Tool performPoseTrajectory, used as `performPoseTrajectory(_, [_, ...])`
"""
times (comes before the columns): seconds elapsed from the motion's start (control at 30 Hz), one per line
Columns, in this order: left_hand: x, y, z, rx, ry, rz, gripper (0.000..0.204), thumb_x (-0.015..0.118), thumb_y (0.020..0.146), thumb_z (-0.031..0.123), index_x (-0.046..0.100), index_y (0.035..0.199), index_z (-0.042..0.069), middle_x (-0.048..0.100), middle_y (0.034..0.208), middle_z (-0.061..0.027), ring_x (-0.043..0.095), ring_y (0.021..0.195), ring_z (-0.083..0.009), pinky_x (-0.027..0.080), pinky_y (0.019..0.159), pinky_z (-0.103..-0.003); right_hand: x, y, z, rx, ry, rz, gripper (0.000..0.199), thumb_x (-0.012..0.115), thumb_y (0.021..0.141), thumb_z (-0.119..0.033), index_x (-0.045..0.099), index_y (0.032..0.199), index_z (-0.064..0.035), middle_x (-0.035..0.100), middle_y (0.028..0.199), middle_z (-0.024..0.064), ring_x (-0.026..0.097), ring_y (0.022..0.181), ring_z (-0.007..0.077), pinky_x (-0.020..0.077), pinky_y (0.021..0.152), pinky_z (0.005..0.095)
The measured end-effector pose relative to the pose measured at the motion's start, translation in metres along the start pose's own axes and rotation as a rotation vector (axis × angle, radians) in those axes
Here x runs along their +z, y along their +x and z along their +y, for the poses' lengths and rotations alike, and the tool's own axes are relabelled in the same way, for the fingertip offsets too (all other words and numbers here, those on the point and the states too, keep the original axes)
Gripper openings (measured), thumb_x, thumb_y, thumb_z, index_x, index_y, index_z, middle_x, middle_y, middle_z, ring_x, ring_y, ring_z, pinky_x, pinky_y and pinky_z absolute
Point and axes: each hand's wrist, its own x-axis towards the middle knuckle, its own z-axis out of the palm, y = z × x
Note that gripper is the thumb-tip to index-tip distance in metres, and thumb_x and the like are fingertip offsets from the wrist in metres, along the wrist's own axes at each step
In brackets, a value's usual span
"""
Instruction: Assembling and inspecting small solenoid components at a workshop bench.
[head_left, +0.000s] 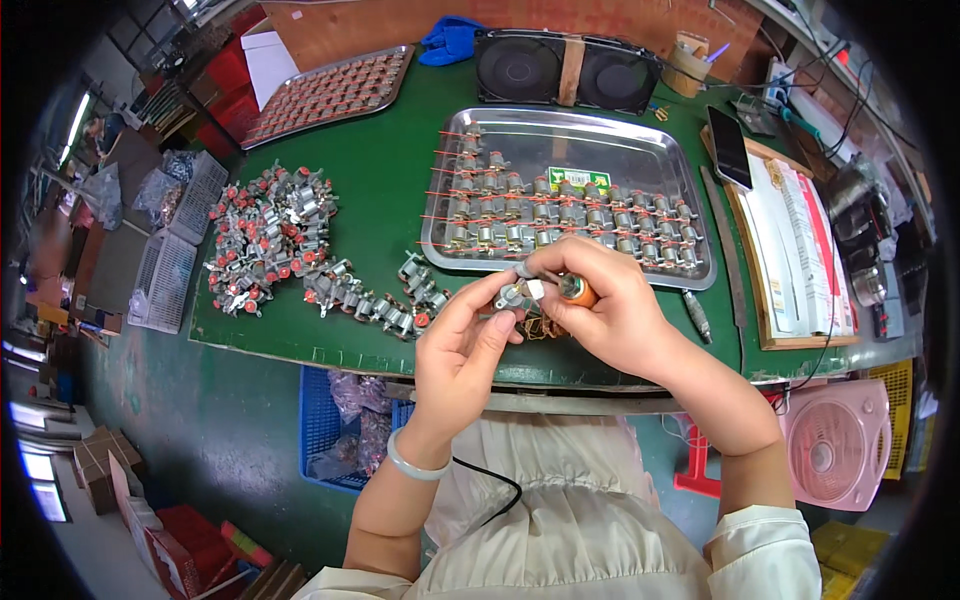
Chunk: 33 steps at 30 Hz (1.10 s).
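Note:
Just in front of the table's near edge, my left hand (462, 345) pinches a small silver metal component (510, 296) between thumb and fingers. My right hand (612, 305) is closed around a tool with an orange handle (577, 290), its working end close to the component and partly hidden by my fingers. Thin copper-coloured wire pieces (543, 326) show below my hands. Beyond them a steel tray (640, 140) holds rows of similar silver components with red wires sticking out at the left.
At the left lies a heap of loose components (270, 235), with a line of more running toward my left hand. A second full tray (330, 95) stands far left. Two black speakers (520, 68), a phone (728, 146), a clipboard with papers (795, 245) and a metal rod (697, 316) surround the work spot.

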Motion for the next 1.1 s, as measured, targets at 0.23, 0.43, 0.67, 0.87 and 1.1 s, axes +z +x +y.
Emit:
performPoseTrajectory(0.23, [0.0,0.005,-0.006,-0.009,0.128,-0.1,0.031,0.053,0.084,-0.001,0.051,0.114,-0.004,0.052,0.104,-0.0089,0.056,0.09,-0.0139,0.049,0.079,-0.025,-0.009,-0.006,-0.005,-0.161,-0.375,-0.119,0.029,0.065,0.062,-0.005,0.049,0.087,-0.0053,0.048,0.079,0.0092,0.056,0.066,0.0273,0.0454,0.051,0.0352])
performPoseTrajectory(0.43, [0.01,0.008,-0.008,0.05,0.362,0.013,0.026,0.059,0.076,-0.004,0.06,0.101,-0.002,0.06,0.094,-0.0129,0.06,0.082,-0.0156,0.051,0.072,-0.024,-0.015,-0.009,-0.002,-0.13,-0.409,-0.219,0.03,0.066,0.062,-0.008,0.043,0.081,-0.004,0.044,0.079,0.0104,0.054,0.064,0.0287,0.0439,0.051,0.0378])
performPoseTrajectory(0.67, [0.014,0.01,-0.012,0.026,0.382,0.0,0.025,0.062,0.076,0.0,0.06,0.101,-0.002,0.061,0.088,-0.0097,0.061,0.075,-0.0139,0.051,0.066,-0.023,-0.027,-0.01,-0.005,-0.042,-0.411,-0.285,0.03,0.065,0.064,-0.008,0.045,0.087,-0.0045,0.047,0.083,0.0111,0.056,0.068,0.0297,0.0453,0.054,0.0386])
performPoseTrajectory(0.87, [0.019,0.008,-0.013,-0.065,0.282,-0.041,0.027,0.062,0.077,0.002,0.059,0.104,-0.001,0.06,0.086,-0.0091,0.061,0.075,-0.013,0.051,0.066,-0.023,-0.034,-0.014,-0.001,-0.063,-0.39,-0.283,0.029,0.065,0.063,-0.007,0.047,0.086,-0.004,0.048,0.082,0.0108,0.056,0.068,0.0296,0.0454,0.054,0.0381])
performPoseTrajectory(1.1, [0.023,0.006,-0.009,-0.082,0.29,-0.034,0.026,0.062,0.077,0.001,0.059,0.102,0.0,0.061,0.086,-0.0094,0.06,0.076,-0.0128,0.05,0.066,-0.023,-0.032,-0.017,0.0,-0.229,-0.46,-0.243,0.031,0.067,0.055,-0.006,0.049,0.081,-0.0019,0.048,0.075,0.0098,0.057,0.064,0.0261,0.0454,0.05,0.0357])
